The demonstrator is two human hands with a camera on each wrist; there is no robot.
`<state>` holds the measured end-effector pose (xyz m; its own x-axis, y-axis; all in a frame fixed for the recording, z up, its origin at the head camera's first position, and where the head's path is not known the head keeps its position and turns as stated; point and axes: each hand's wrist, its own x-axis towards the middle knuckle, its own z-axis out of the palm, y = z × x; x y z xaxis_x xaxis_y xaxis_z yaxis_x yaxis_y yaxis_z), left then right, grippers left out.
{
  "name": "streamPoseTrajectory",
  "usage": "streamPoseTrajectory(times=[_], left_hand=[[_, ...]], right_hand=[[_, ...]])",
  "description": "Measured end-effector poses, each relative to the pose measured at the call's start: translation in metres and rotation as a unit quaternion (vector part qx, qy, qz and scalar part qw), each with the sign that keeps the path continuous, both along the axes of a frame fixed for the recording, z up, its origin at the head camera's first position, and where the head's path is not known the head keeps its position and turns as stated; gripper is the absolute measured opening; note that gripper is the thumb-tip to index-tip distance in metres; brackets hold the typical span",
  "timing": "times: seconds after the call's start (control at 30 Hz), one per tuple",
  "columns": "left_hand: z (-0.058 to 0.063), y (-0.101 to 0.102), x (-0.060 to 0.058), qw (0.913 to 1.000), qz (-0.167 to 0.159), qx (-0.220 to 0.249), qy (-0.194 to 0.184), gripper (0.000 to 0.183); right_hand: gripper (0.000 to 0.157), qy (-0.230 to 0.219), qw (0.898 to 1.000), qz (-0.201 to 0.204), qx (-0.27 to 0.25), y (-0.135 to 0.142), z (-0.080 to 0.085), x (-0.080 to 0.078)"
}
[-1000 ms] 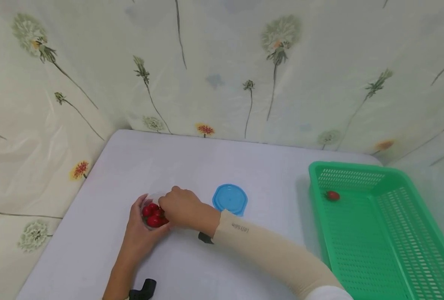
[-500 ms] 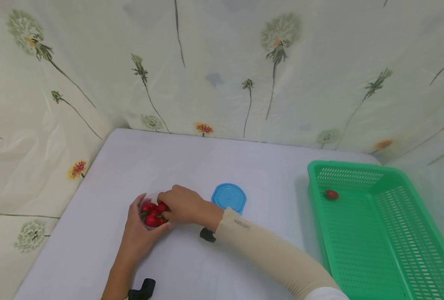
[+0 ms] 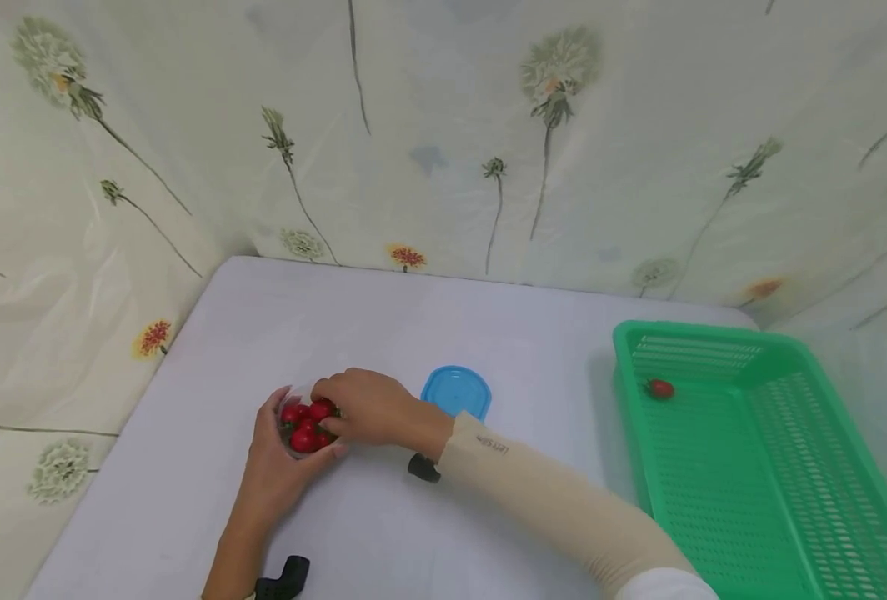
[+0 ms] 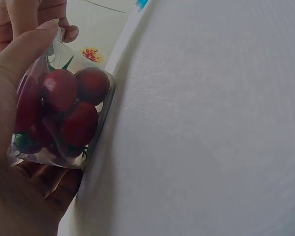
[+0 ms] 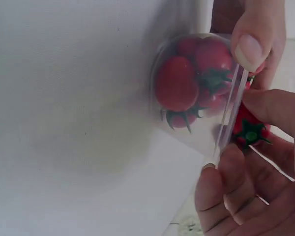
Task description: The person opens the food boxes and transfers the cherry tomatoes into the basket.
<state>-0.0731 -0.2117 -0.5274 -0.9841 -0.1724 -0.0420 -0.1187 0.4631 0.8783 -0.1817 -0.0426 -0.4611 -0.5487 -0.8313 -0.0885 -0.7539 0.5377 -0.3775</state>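
A clear plastic cup [image 5: 187,139] full of red cherry tomatoes [image 4: 80,123] with green stems stands on the white table. My left hand [image 3: 282,471] grips it round the side, thumb near the rim in the right wrist view. At the cup's mouth, my right hand [image 3: 372,410] pinches one cherry tomato [image 5: 250,129] between thumb and fingers. Its green star-shaped stem faces outward. Other fingertips of that hand lie against the rim. Part of the cup is hidden behind my hands in the head view.
A blue round lid [image 3: 456,392] lies on the table [image 3: 413,321] behind my right forearm. To the right stands a green plastic basket [image 3: 631,425] with one red tomato [image 3: 661,388] at its far left. Flowered sheeting hangs behind and at the left.
My right hand has drawn up and slightly back at the cup's mouth, and a cherry tomato now shows between its fingers. The left hand keeps its grip on the cup.
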Motion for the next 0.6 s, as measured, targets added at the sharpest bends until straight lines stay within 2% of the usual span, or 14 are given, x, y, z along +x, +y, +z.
streamPoseTrajectory(times=[0.13, 0.27, 0.43, 0.6], left_hand=[[0.003, 0.001, -0.001, 1.0, 0.001, 0.002, -0.006, 0.118], [0.003, 0.001, -0.001, 0.9999, 0.002, -0.002, -0.01, 0.118], [0.003, 0.002, -0.001, 0.9999, 0.008, -0.012, -0.009, 0.118], [0.002, 0.004, -0.001, 0.9998, 0.009, -0.015, -0.006, 0.117]], right_hand=[[0.039, 0.017, 0.999, 0.008, -0.032, 0.01, 0.011, 0.001], [0.038, 0.034, 0.998, 0.018, -0.053, 0.019, 0.022, 0.005], [0.039, 0.026, 0.998, 0.023, -0.055, 0.034, 0.039, 0.008], [0.037, 0.02, 0.998, 0.021, -0.051, 0.057, 0.048, 0.006]])
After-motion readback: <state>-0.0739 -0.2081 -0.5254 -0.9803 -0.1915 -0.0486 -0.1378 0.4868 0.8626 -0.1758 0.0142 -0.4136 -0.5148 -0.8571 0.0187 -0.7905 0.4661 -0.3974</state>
